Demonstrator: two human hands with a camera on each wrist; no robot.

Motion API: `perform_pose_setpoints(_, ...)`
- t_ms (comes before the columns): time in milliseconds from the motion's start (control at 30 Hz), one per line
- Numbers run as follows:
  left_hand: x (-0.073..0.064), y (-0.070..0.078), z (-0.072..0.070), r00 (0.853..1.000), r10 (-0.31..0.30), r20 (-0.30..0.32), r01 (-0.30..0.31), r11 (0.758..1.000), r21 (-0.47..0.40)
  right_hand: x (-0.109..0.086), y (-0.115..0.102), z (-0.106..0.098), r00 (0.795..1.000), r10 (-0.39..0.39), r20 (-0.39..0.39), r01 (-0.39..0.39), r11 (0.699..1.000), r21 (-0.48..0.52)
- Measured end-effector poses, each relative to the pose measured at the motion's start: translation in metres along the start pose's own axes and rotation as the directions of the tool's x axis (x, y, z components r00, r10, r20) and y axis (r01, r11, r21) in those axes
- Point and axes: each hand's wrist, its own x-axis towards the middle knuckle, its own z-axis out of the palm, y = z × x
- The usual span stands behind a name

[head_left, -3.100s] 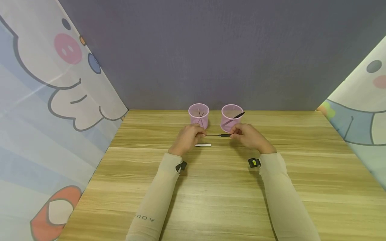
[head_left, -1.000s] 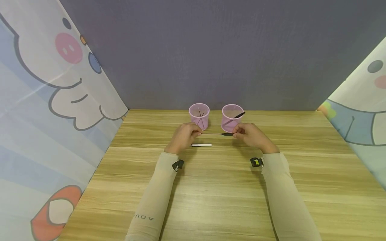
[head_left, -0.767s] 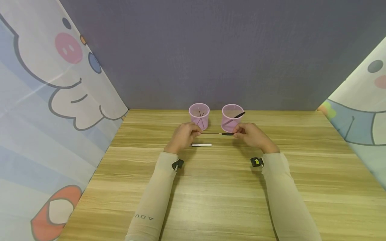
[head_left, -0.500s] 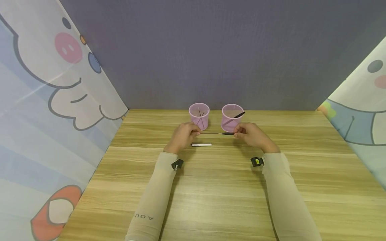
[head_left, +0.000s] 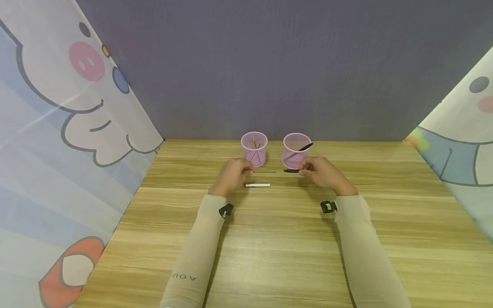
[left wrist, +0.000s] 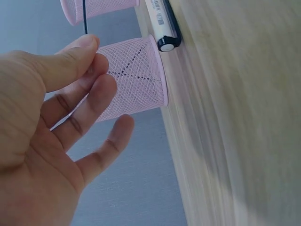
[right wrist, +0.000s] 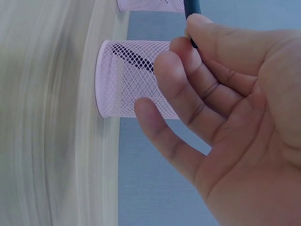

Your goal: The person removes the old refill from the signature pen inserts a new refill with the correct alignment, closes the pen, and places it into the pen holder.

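Note:
In the head view my left hand (head_left: 234,174) pinches one end of a thin dark pen refill (head_left: 265,172), held level in front of the cups. Opposite it, my right hand (head_left: 319,172) pinches a short black pen barrel (head_left: 291,170) between thumb and fingertips. A small gap shows between the refill's pale tip and the barrel. Behind the left hand stands a pink mesh cup (head_left: 254,141) with a few thin dark refills leaning inside. Behind the right hand, another pink mesh cup (head_left: 296,137) holds a black pen piece (head_left: 306,147) that sticks out over its rim.
A white marker with a black end (head_left: 258,185) lies on the wood-grain table (head_left: 277,248), in front of the held refill. A dark grey panel (head_left: 285,72) rises behind the cups. Cartoon-printed sheets (head_left: 69,141) border the table at the sides.
The hands have drawn slightly apart, the left moving left. The refill, earlier in line with and joined to the black barrel, is now separate from it. The marker shows more fully.

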Motion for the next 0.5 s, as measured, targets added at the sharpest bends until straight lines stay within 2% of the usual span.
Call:
perform_pose_setpoints(267, -0.001, -0.006, 0.005, 0.996, -0.062, 0.068, 0.059, 0.997, 0.043, 0.001, -0.001, 0.001, 1.0, 0.004, 0.007, -0.004, 1.0, -0.006)
perform_pose_setpoints(500, -0.004, -0.012, 0.005, 0.992, -0.09, 0.092, 0.086, 0.995, 0.048, 0.001, -0.002, 0.001, 1.0, 0.004, 0.01, -0.004, 1.0, -0.007)
